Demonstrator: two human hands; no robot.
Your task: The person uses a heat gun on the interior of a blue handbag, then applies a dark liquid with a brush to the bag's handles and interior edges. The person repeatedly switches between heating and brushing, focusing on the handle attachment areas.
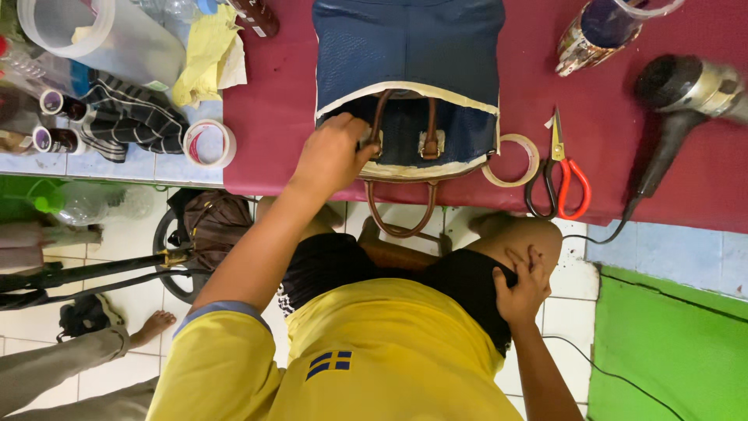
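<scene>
The left hand (pixel 333 154) reaches forward to the near edge of the bench (pixel 265 117), which is covered with a dark red cloth. Its fingers are curled in at the mouth of a blue handbag (pixel 405 47) and seem to grip something small and dark there, though what it is cannot be told. The handbag lies flat on the red cloth with its open mouth toward the person; cream trim runs round the opening, and one brown handle (pixel 401 218) hangs over the bench edge.

The right hand (pixel 523 284) is off the bench, resting on the person's right knee, fingers loosely bent on the dark shorts and holding nothing.

Just right of the handbag, touching its corner, lies a roll of tape (pixel 510 160). Beside that are scissors (pixel 562 175) with red and black handles, blades pointing away. Farther right a hair dryer (pixel 682 97) lies on the cloth, its cord trailing off the edge. A second tape roll (pixel 209 143) sits to the left of the red cloth, near a striped cloth (pixel 132 117) and a clear plastic jug (pixel 101 35)
</scene>
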